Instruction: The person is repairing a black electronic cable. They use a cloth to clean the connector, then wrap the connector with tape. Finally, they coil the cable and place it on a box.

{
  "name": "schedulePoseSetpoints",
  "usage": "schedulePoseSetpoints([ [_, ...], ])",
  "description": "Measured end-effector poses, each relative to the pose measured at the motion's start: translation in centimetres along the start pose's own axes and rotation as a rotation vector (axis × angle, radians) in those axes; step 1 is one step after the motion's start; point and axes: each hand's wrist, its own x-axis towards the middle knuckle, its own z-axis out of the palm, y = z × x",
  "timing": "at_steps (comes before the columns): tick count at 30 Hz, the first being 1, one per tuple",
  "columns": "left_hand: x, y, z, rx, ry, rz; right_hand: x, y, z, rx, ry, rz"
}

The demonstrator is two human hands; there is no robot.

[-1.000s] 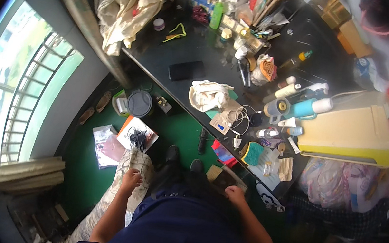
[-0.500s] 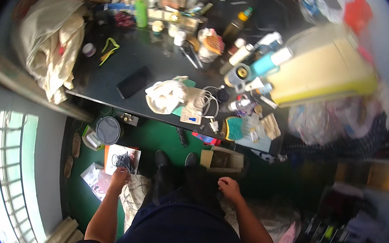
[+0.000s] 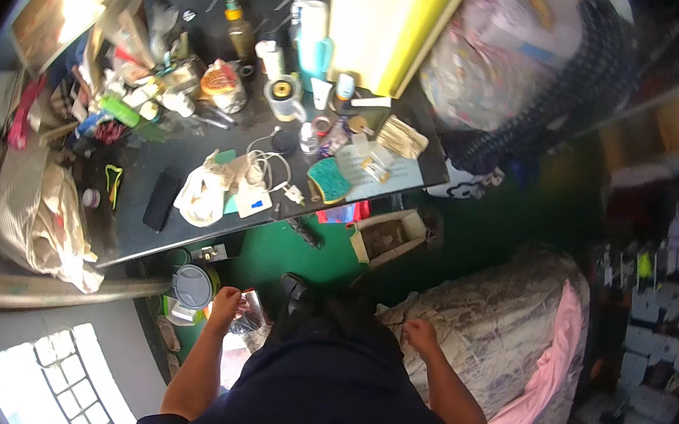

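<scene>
My left hand [image 3: 225,310] hangs at my side with its fingers curled in. No object shows in it. Below it on the floor are papers and a box, and a lidded grey bucket [image 3: 193,285] stands just beyond. My right hand [image 3: 420,337] is loosely closed too, with nothing visible in it. It hangs over the near edge of a bed with a patterned cover [image 3: 472,315]. Neither hand touches the black table [image 3: 128,223] ahead. On that table lie a dark phone [image 3: 162,201], a white cloth bundle [image 3: 203,194], a white cable [image 3: 278,171] and a green sponge [image 3: 328,180].
A small open cardboard box [image 3: 388,237] rests on the green floor by my feet. Bottles, including a turquoise one [image 3: 316,54], crowd the table around a cream-and-yellow case [image 3: 389,30]. Stuffed plastic bags [image 3: 495,70] sit at the far right. A pink cloth [image 3: 542,367] drapes the bed.
The view has swung to the right, so the table now slants and more of the bed shows. Both hands still hang at my sides, loosely closed.
</scene>
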Motion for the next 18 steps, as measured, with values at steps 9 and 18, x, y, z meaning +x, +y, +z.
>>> schedulePoseSetpoints([
  [9,-1.6,4.3,8.3,0.15,-0.097,0.009,2.1,6.3,-2.2,0.215,0.029,0.018],
  [18,0.9,4.8,14.1,0.298,-0.199,0.003,1.8,9.8,-7.4,0.291,0.117,0.074],
])
